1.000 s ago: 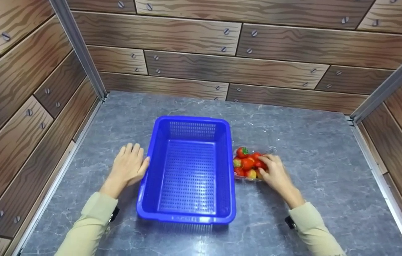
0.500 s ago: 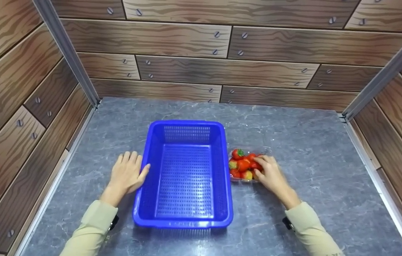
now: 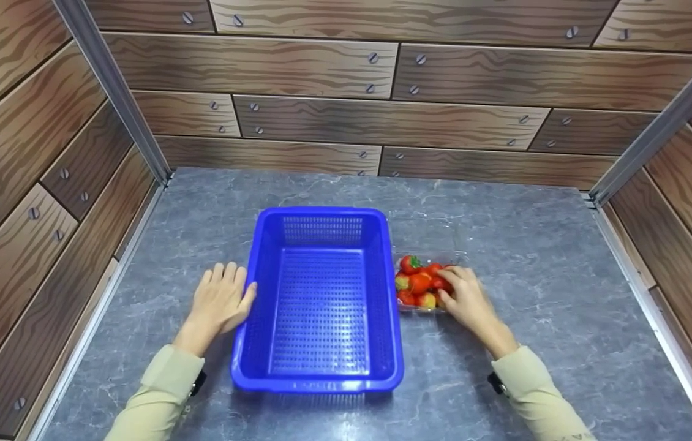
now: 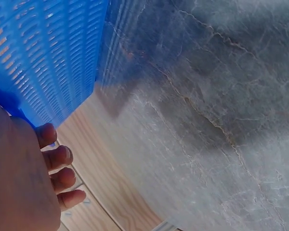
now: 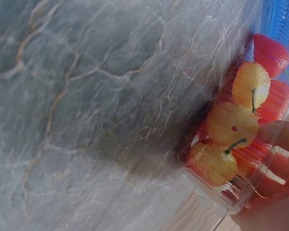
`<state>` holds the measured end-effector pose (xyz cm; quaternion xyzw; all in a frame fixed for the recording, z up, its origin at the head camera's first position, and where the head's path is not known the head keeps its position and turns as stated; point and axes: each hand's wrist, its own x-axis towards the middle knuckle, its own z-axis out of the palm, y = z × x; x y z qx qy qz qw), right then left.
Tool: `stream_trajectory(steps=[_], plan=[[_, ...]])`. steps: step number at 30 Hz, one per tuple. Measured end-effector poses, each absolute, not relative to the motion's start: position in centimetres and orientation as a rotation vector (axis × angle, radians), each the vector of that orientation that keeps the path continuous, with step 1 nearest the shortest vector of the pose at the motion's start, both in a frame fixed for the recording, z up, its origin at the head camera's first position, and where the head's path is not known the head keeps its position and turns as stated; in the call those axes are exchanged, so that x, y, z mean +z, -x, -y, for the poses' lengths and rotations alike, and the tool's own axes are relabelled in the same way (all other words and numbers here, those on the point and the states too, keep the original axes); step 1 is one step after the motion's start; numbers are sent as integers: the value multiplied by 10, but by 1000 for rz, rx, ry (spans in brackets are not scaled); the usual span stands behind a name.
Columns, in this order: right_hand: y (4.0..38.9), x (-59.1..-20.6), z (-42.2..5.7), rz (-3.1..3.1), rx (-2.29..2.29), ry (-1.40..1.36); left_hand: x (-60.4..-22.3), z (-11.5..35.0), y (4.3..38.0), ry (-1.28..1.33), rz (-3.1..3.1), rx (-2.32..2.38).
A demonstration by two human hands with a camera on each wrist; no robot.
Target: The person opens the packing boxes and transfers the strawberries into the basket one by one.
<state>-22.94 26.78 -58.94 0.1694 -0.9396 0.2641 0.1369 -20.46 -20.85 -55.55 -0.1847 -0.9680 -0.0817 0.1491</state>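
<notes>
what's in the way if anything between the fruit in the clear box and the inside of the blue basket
The right wall of the blue basket stands between the fruit and its inside, as does the side of the clear box. Nothing visible bars the way over both.

The basket (image 3: 316, 385) blocks any low route between left hand (image 3: 218, 298) and right hand (image 3: 471, 306), but over the top, wide open! The tub (image 5: 237, 206) sits tight on its right, and beyond, table (image 3: 566, 288) runs free to the wall (image 3: 676, 202).
</notes>
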Motion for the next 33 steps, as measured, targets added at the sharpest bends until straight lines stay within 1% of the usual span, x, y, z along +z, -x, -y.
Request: stream_trajectory(steps=[17, 22, 27, 33], plan=[[229, -586, -267, 2722, 783, -466, -554, 207, 204, 532, 2767, -221], [230, -584, -268, 2679, 752, -499, -554, 208, 205, 537, 2752, -192], [232, -573, -269, 2650, 757, -515, -555, 207, 205, 529, 2751, -177], [236, -550, -265, 2654, 737, -519, -553, 207, 206, 527, 2771, -189]])
